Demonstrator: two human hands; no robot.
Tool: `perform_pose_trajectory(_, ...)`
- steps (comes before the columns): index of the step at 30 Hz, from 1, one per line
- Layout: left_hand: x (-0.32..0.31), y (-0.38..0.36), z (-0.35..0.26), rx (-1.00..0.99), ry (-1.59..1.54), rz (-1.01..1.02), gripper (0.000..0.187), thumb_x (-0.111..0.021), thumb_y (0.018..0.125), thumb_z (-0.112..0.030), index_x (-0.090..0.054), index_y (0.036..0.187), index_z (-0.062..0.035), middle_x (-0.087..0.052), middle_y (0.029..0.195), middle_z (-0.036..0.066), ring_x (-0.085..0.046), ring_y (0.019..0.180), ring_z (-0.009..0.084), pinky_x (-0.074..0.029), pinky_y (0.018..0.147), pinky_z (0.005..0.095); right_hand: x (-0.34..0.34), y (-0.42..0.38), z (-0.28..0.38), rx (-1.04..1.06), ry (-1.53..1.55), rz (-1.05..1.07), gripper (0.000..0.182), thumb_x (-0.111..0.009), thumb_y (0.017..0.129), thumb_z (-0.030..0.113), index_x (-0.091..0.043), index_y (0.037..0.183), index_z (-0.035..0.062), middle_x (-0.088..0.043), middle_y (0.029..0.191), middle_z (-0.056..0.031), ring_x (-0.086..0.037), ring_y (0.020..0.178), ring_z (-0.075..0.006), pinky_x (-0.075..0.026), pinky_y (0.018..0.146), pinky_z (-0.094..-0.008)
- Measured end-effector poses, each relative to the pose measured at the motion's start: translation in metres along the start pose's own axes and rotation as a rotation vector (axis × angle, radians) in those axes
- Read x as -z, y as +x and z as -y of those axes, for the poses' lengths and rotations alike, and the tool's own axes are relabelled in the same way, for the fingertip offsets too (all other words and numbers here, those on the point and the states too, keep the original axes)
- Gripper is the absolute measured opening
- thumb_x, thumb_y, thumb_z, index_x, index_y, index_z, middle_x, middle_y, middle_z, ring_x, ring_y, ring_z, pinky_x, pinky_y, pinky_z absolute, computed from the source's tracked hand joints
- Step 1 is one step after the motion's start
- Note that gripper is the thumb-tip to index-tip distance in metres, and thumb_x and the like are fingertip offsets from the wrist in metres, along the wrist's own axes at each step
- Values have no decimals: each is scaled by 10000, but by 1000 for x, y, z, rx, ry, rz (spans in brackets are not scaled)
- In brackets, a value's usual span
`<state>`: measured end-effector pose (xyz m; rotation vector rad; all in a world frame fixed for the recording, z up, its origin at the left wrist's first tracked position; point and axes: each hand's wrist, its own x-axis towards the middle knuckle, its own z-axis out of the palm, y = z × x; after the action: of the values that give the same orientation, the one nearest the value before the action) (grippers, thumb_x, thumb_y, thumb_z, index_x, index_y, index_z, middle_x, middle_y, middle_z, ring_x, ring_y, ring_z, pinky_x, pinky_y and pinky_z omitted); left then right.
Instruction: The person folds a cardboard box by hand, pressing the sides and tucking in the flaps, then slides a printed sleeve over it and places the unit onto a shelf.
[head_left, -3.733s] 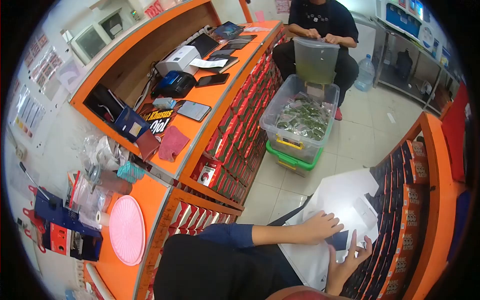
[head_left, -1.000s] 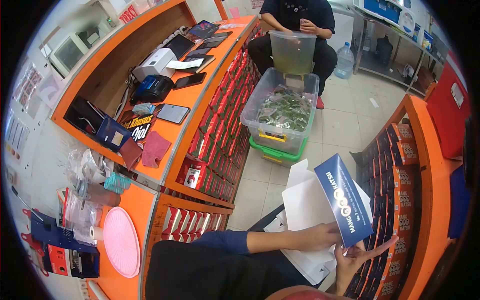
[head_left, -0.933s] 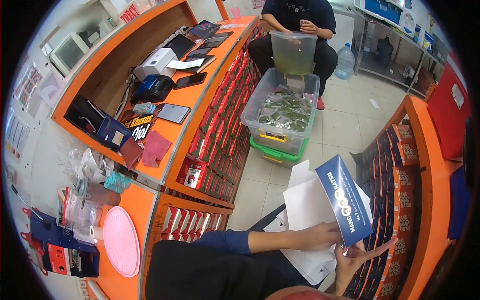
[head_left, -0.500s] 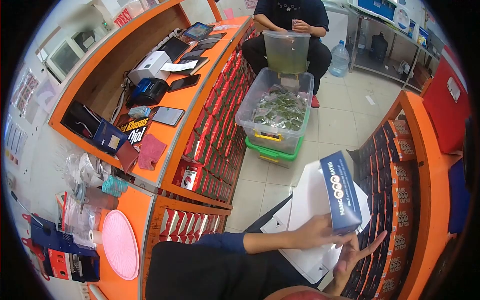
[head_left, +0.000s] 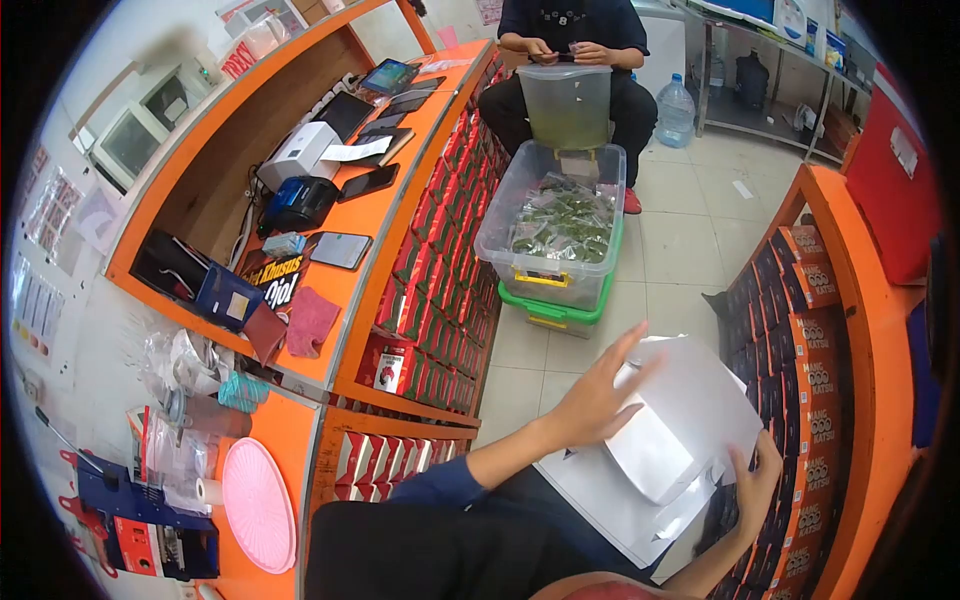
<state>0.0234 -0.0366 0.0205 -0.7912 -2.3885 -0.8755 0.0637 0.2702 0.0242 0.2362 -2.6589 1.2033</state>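
Note:
A white cardboard box blank [head_left: 652, 452] lies over my lap, part of it raised into a box shape with its plain side up. My left hand [head_left: 597, 395] is at its left side, fingers spread and the palm toward the cardboard. At the right edge, my right hand [head_left: 757, 480] has its thumb and fingers bent around the border of the cardboard. Beneath it are more flat white sheets [head_left: 590, 492], stacked on my legs.
Dark boxes with orange ends [head_left: 808, 385] fill the rack at right. Red boxes [head_left: 425, 270] line the orange counter [head_left: 350, 215] at left. Ahead, a clear bin [head_left: 490, 225] of green packets stands on a green-lidded one. Behind it sits a person [head_left: 575, 35], both hands above another tub.
The folded blue box that was in my left hand is out of view. My left hand has opened and risen; my right hand has moved up to the right edge of the white cardboard.

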Motion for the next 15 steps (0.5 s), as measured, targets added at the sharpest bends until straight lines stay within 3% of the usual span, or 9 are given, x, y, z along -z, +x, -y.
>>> perform_pose_trajectory(1, 0, 7, 4, 260, -292, 51, 119, -721, 799, -126, -739, 917, -121, -530, 1367, 104, -515, 1213, 252, -314, 1095, 515, -2, 1, -6, -81, 166, 139, 393, -716, 797, 12, -582, 1161, -50, -577, 1041, -139, -556, 943, -221, -419, 851, -290)
perform_pose_trajectory(2, -1, 13, 8, 518, -586, 102, 118, -736, 811, -147, -753, 926, -127, -600, 1284, 75, -658, 1018, 185, -413, 1027, 436, -12, -1, -8, -107, 271, 33, 224, -675, 867, 29, -592, 1047, -78, -602, 982, -121, -567, 880, -181, -433, 778, -279)
perform_pose_trajectory(3, -3, 16, 14, 509, -595, 103, 118, -736, 811, -147, -753, 926, -127, -600, 1284, 75, -658, 1018, 185, -413, 1027, 436, -20, -3, -4, -107, 262, 24, 224, -675, 867, 29, -592, 1047, -78, -602, 982, -121, -567, 880, -181, -433, 778, -279)
perform_pose_trajectory(5, -8, 18, 28, 206, -129, 151, 109, -763, 806, -188, -754, 896, -129, -684, 998, -8, -579, 598, 120, -430, 757, 330, -33, -7, -7, -273, 400, -192, 210, -620, 943, 85, -587, 1058, -87, -605, 945, -98, -550, 873, -142, -433, 764, -276)
perform_pose_trajectory(6, -10, 22, 31, 86, -103, 32, 110, -780, 783, -203, -760, 861, -127, -660, 805, -36, -493, 579, 121, -349, 667, 309, -37, -11, -13, -343, 453, -183, 273, -557, 1006, 164, -586, 1074, -99, -622, 943, -89, -565, 904, -139, -441, 815, -268)
perform_pose_trajectory(9, 0, 31, 21, 6, -29, 44, 93, -782, 774, -198, -743, 781, -113, -652, 772, -33, -516, 673, 132, -338, 684, 310, -63, -17, 16, -377, 496, -529, 328, -523, 1028, 209, -588, 1105, -104, -640, 933, -94, -581, 922, -143, -448, 850, -260)
perform_pose_trajectory(11, -2, 30, 18, 0, -86, 57, 89, -755, 796, -176, -728, 816, -94, -647, 827, -6, -521, 749, 148, -346, 721, 312, -71, -21, 39, -448, 429, -549, 339, -457, 1055, 209, -569, 1185, -83, -638, 1073, -128, -572, 1022, -165, -436, 905, -279)
perform_pose_trajectory(13, -11, 27, 7, 1, -143, 60, 87, -729, 817, -155, -713, 851, -76, -642, 881, 21, -527, 825, 165, -354, 758, 314, -80, -17, 63, -373, 500, -749, 401, -482, 1029, 175, -425, 1368, -31, -531, 1149, -140, -493, 1085, -197, -367, 984, -348)
perform_pose_trajectory(15, -35, 22, -17, 309, -836, -121, 168, -674, 867, -175, -635, 966, -45, -559, 998, 84, -494, 927, 222, -365, 839, 336, -93, -19, 65, -303, 454, -801, 479, -480, 983, 128, -332, 1422, 7, -475, 1177, -131, -448, 1131, -210, -342, 1017, -379)
